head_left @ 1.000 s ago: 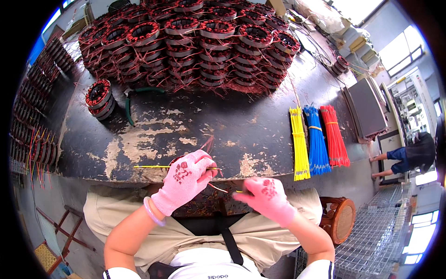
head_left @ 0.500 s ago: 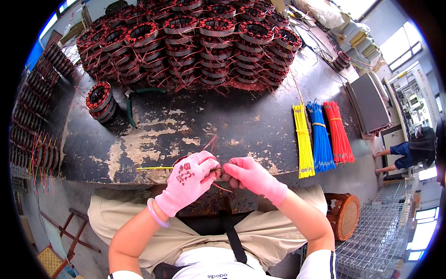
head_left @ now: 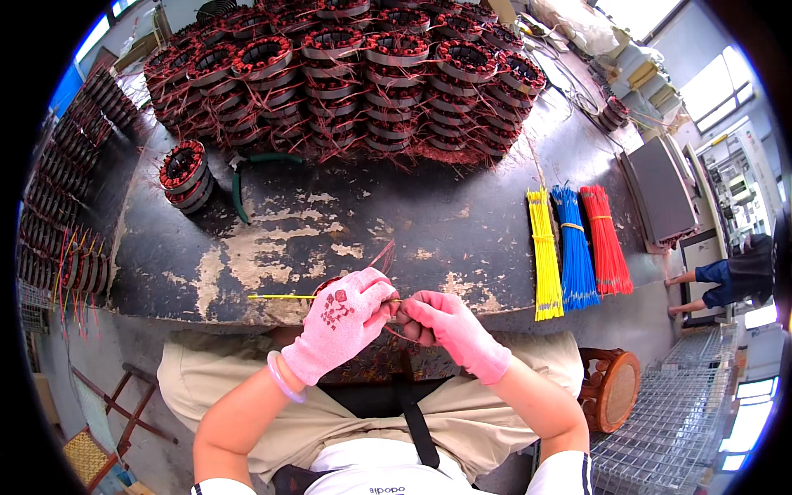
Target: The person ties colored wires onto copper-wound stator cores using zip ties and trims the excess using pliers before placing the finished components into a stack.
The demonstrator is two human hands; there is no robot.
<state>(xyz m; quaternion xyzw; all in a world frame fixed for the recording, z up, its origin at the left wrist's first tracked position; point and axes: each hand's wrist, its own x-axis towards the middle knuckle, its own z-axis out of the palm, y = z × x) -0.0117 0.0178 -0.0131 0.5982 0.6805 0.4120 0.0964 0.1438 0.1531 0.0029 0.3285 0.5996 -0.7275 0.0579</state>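
Both of my hands wear pink gloves and meet at the near edge of the table. My left hand [head_left: 345, 318] is closed, its thumb and forefinger pinching thin wire ends. Under and behind it, a motor stator [head_left: 328, 285] shows only a bit of dark red rim; the glove hides the rest. Dark red wires [head_left: 384, 254] stick up beyond the knuckles. A yellow lead wire [head_left: 280, 296] runs out leftward from the stator. My right hand [head_left: 450, 328] pinches the same wire ends between thumb and fingertips, facing the left; the exact joint is too small to make out.
Stacked stators [head_left: 330, 82] fill the table's far side. Two more stators [head_left: 186, 177] stand near green-handled pliers [head_left: 239, 194]. Bundles of yellow [head_left: 544, 256], blue [head_left: 575, 247] and red wires [head_left: 606, 239] lie at right. A wooden stool [head_left: 610, 389] stands right of my legs. Another person [head_left: 726, 276] is at far right.
The fingers of my right hand have shifted and uncurled slightly at the wire ends. My left hand keeps its grip. The whole view has moved a little.
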